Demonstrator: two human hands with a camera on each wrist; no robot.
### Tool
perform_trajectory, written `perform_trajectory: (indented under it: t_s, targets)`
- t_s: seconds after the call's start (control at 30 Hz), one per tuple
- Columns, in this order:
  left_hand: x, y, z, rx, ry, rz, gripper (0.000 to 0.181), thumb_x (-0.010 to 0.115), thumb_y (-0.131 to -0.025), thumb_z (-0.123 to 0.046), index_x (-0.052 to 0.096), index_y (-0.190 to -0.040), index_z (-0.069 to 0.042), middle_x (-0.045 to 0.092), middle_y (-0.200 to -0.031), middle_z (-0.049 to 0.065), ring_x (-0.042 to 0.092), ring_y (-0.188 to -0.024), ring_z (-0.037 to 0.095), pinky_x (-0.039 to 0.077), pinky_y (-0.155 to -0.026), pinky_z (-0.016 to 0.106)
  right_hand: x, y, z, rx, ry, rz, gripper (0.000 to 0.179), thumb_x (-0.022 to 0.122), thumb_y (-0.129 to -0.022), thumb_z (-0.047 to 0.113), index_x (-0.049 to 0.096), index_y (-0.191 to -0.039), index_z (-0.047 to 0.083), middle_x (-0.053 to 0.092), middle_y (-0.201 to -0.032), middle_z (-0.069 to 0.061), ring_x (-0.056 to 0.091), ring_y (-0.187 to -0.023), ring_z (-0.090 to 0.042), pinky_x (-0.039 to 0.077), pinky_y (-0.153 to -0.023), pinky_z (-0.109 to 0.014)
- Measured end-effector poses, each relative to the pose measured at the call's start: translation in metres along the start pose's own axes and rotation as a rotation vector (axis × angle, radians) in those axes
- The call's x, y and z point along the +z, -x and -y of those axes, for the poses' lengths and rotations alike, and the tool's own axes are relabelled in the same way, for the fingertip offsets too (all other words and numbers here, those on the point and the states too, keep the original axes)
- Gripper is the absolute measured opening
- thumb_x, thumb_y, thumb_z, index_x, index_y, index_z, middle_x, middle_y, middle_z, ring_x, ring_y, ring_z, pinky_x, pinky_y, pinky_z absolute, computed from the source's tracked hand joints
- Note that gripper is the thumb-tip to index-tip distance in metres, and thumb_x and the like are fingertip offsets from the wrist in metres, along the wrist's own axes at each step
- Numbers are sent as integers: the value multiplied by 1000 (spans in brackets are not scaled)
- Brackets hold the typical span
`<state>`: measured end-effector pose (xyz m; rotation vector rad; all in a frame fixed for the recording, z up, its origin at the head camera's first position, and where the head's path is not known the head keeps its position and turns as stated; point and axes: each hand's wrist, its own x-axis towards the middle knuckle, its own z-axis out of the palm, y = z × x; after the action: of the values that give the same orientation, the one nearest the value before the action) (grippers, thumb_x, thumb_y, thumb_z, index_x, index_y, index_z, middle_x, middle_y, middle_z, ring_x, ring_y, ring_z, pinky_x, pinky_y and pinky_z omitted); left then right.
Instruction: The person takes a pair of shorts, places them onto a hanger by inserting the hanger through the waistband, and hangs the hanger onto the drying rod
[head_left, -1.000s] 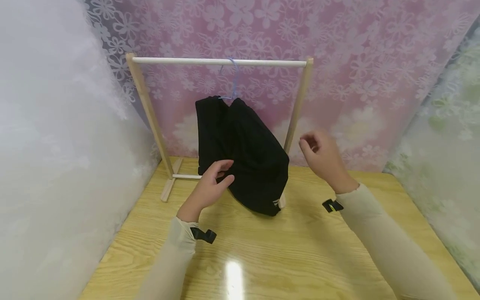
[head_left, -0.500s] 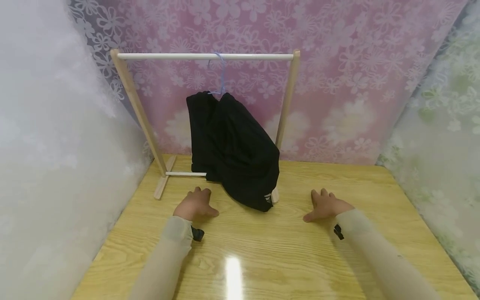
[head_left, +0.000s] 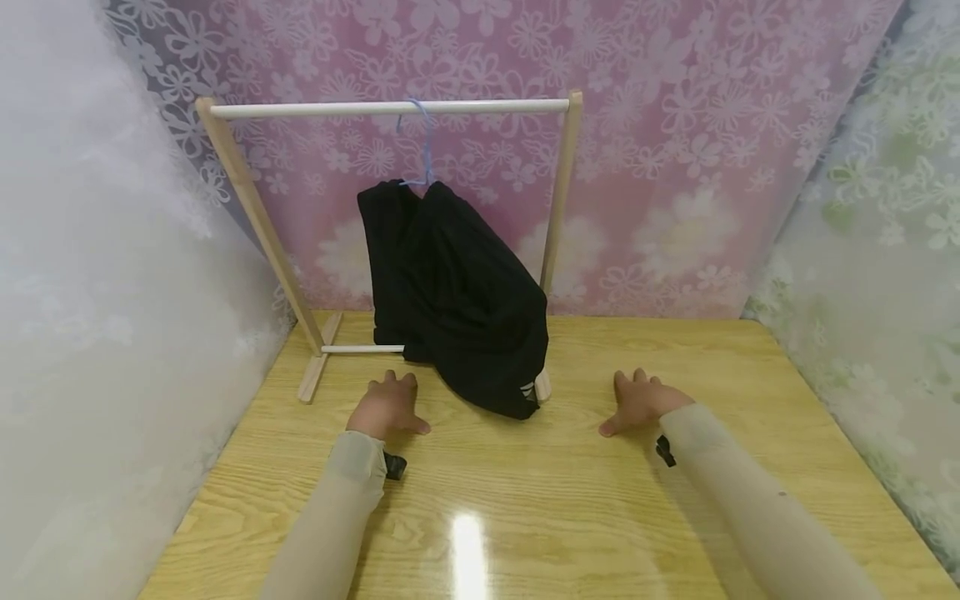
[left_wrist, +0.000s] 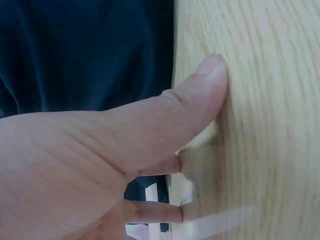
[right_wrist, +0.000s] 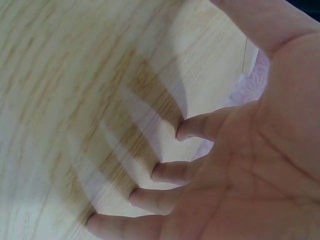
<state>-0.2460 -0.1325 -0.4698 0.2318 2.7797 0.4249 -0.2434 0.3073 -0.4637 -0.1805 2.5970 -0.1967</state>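
Observation:
A black garment (head_left: 465,292) with a small white stripe mark near its lower tip hangs from a blue hanger (head_left: 427,150) on a small rack's white top rod (head_left: 315,109). My left hand (head_left: 384,407) rests its fingertips on the wooden table (head_left: 525,500), in front of the rack's left side, fingers spread. Right of the garment, my right hand (head_left: 641,402) also has its fingertips on the table, fingers spread apart. Neither hand holds anything. In the right wrist view the bare palm (right_wrist: 240,170) shows. The left wrist view has the thumb (left_wrist: 200,95) beside the garment.
The rack has wooden side posts (head_left: 251,208), a wooden foot (head_left: 318,358) at left and a white lower rod (head_left: 363,348). A pink floral backdrop (head_left: 660,167) stands behind, with pale panels (head_left: 150,333) on both sides.
Both hands have come down from the air onto the table, the left one away from the garment's front. The rack and garment now appear farther left in the head view.

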Motion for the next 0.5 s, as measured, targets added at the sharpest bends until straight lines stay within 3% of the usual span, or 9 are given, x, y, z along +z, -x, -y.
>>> perform_trajectory:
  t_s: [0.5]
  targets:
    - [3, 1, 2, -7, -21, -9, 87, 90, -79, -45, 52, -146, -3, 43, -148, 31, 47, -124, 55, 51, -95, 62, 2, -3, 3, 11, -40, 0, 123, 79, -81, 65, 18, -160, -8, 10, -158, -46, 15, -141, -70, 29, -100, -85]
